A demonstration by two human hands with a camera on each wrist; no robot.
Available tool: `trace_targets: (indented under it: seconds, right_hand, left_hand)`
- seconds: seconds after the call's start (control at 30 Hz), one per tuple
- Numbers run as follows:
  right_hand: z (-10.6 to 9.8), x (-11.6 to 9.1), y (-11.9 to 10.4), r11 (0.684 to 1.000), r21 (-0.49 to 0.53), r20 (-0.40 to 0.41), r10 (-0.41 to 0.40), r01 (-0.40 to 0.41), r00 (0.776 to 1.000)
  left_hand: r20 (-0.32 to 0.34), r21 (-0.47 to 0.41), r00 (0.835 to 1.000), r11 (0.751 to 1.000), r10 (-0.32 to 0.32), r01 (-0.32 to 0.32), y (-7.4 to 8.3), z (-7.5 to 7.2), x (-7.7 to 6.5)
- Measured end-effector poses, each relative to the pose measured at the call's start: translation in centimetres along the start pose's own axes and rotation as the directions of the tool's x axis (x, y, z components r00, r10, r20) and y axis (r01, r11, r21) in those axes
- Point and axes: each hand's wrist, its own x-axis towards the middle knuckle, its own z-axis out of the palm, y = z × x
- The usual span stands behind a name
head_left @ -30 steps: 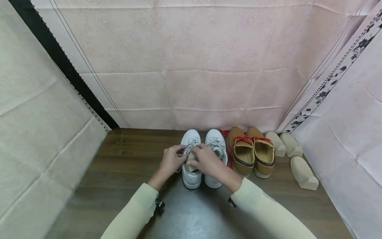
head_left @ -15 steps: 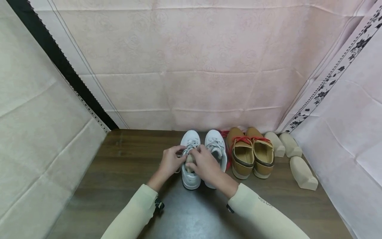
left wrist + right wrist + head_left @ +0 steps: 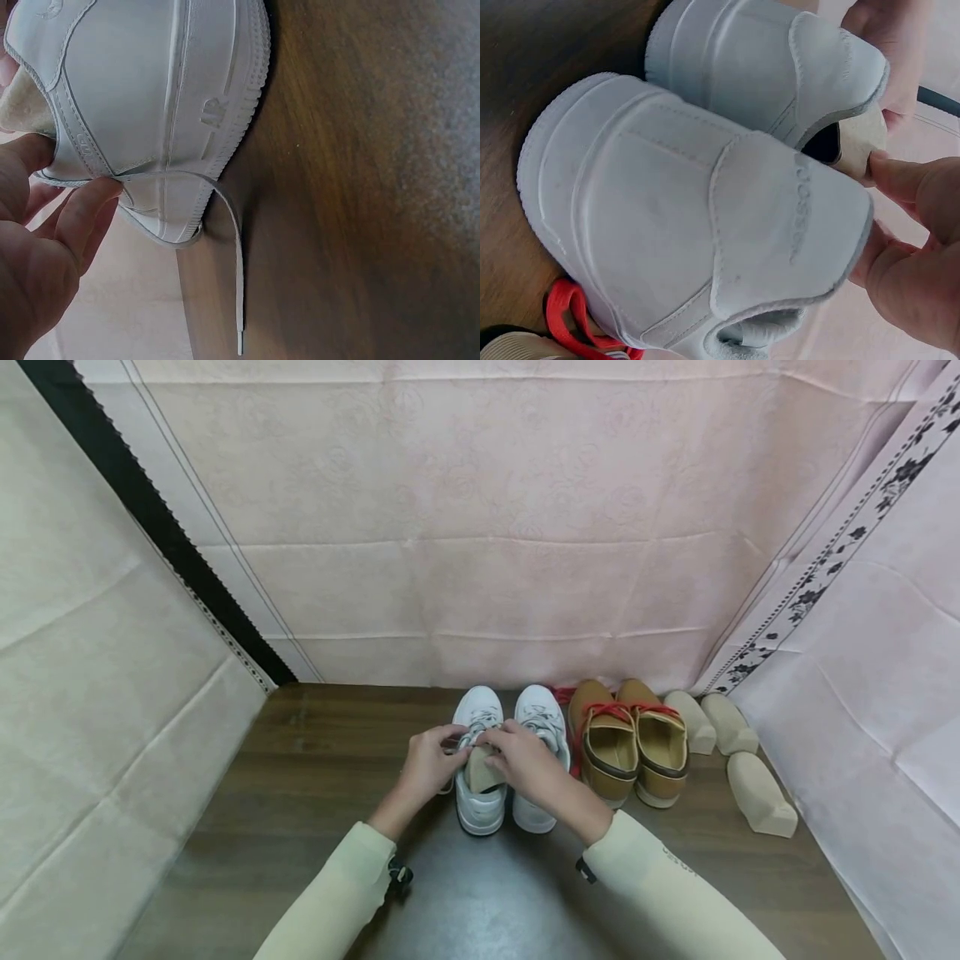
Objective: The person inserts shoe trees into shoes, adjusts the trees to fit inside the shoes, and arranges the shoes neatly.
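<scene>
My left hand (image 3: 433, 760) is at the left white sneaker (image 3: 480, 814), pinching the lace edge of its opening, thumb inside and fingers outside. A loose lace (image 3: 238, 262) hangs from that side in the left wrist view. Inside the opening sits a beige shoe insert (image 3: 482, 774), its blunt end showing and its front hidden in the shoe. My right hand (image 3: 525, 760) reaches over from the right; its curled thumb and finger hold the insert near the tongue, with the thumb tip against it in the right wrist view. The other white sneaker (image 3: 652, 202) stands beside it, partly under my right hand.
Two tan shoes (image 3: 652, 760) with red laces (image 3: 611, 710) stand close on the right. Beyond them lie several beige inserts (image 3: 761, 793). Pale cloth (image 3: 465, 568) hangs behind the brown wooden surface (image 3: 300, 793) and along both sides.
My right hand has shifted slightly, its thumb drawing back so that more of the insert's end shows than half a second ago. My left hand has kept its place.
</scene>
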Motion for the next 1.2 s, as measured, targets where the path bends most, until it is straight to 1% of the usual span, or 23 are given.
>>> trace_targets:
  seconds: [0.07, 0.3, 0.37, 0.57, 0.7, 0.87, 1.0, 1.2]
  right_hand:
    - [0.1, 0.0, 0.0, 1.0, 0.005, 0.002, 0.016, -0.016, 1.0]
    - [0.8, 0.0, -0.2, 0.996, 0.011, 0.0, 0.088, -0.088, 0.996]
    - [1.0, 0.0, -0.2, 0.996, 0.005, -0.008, 0.09, -0.09, 0.996]
    - [1.6, 0.0, -0.2, 0.997, -0.053, -0.039, 0.06, -0.062, 0.997]
    - [2.0, 0.0, -0.2, 0.995, -0.063, -0.045, 0.07, -0.072, 0.997]
    - [2.4, 0.2, -0.5, 0.994, -0.068, -0.038, 0.085, -0.088, 0.996]
    - [2.0, 0.5, -0.4, 0.992, -0.08, -0.01, 0.093, -0.094, 0.996]
    - [0.8, 1.0, 0.2, 0.996, -0.044, 0.034, 0.078, -0.076, 0.996]
  left_hand:
    - [0.0, -0.002, 1.0, 1.0, -0.003, 0.003, 0.0, 0.1, 0.0]
    - [-0.024, -0.012, 1.0, 1.0, 0.019, -0.019, -0.2, 0.2, 0.1]
    - [-0.024, -0.014, 1.0, 1.0, 0.013, -0.014, -0.1, 0.2, 0.1]
    - [-0.023, -0.007, 1.0, 1.0, -0.009, 0.009, 0.2, 0.1, 0.1]
    - [-0.016, 0.001, 1.0, 1.0, -0.012, 0.012, 0.2, 0.2, 0.0]
    - [-0.027, 0.008, 1.0, 1.0, -0.01, 0.011, 0.0, -0.1, 0.0]
    - [-0.023, -0.001, 1.0, 1.0, -0.007, 0.007, 0.1, -0.1, 0.0]
    - [-0.011, -0.009, 1.0, 1.0, 0.004, -0.004, 0.1, 0.1, 0.1]
